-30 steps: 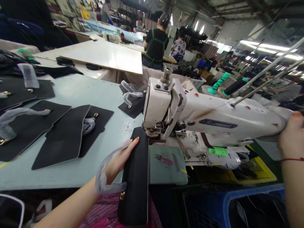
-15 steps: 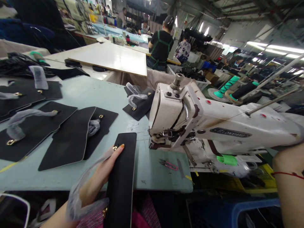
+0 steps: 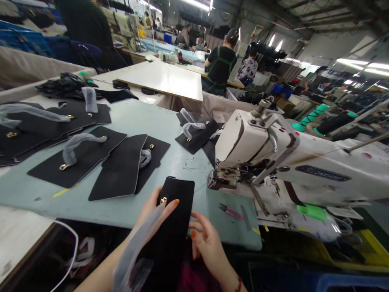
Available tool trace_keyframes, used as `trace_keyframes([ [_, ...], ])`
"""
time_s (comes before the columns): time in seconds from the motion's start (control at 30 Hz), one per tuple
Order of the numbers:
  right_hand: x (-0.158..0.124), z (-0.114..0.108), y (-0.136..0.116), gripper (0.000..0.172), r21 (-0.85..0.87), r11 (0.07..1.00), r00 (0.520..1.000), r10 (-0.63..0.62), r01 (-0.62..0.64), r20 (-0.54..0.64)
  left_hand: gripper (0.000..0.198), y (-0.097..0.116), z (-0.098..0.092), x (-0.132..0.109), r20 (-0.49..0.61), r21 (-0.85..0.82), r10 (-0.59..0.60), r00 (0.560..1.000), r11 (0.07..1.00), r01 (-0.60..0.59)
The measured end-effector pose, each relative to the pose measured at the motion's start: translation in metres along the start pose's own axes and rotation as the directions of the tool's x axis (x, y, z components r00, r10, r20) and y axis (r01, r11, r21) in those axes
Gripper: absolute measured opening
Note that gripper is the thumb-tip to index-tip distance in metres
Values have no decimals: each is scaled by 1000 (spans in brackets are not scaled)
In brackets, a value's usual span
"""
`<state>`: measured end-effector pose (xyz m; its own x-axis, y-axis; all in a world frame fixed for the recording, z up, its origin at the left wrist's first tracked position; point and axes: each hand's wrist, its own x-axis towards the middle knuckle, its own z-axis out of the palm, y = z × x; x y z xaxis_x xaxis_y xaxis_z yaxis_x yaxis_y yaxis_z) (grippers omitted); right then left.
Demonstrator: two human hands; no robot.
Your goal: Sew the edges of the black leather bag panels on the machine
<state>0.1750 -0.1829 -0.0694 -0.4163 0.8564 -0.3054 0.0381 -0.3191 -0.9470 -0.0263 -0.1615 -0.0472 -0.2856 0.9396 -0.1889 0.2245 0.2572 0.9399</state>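
Observation:
My left hand (image 3: 153, 217) grips a black leather panel (image 3: 178, 207) at the table's front edge, with a small gold clasp (image 3: 163, 200) near its top. A translucent plastic strip (image 3: 136, 243) hangs from the clasp across my left wrist. My right hand (image 3: 206, 243) is beside the panel's right edge, fingers loosely curled and holding nothing. The panel's lower end is hidden in shadow below the table edge.
Several similar black panels (image 3: 118, 168) with gold clasps lie on the pale blue worktable (image 3: 170, 170). A white industrial sewing machine (image 3: 252, 142) stands to the right, with red-handled thread snips (image 3: 230, 211) in front. Co-workers sit at tables beyond.
My right hand has left the sewing machine's far end and come down next to the panel. The view has swung left, and the panel now lies lower and flatter.

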Motion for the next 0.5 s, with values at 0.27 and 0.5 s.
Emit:
trace_keyframes([
  [0.27,19,5,-9,44,204,976,996,80,-71,-35,87,-11,-43,-20,161,-368,-26,987,926,84],
  [0.5,11,-4,19,44,273,951,988,154,-144,-14,36,-1,-46,-34,310,-544,-228,923,754,369],
])
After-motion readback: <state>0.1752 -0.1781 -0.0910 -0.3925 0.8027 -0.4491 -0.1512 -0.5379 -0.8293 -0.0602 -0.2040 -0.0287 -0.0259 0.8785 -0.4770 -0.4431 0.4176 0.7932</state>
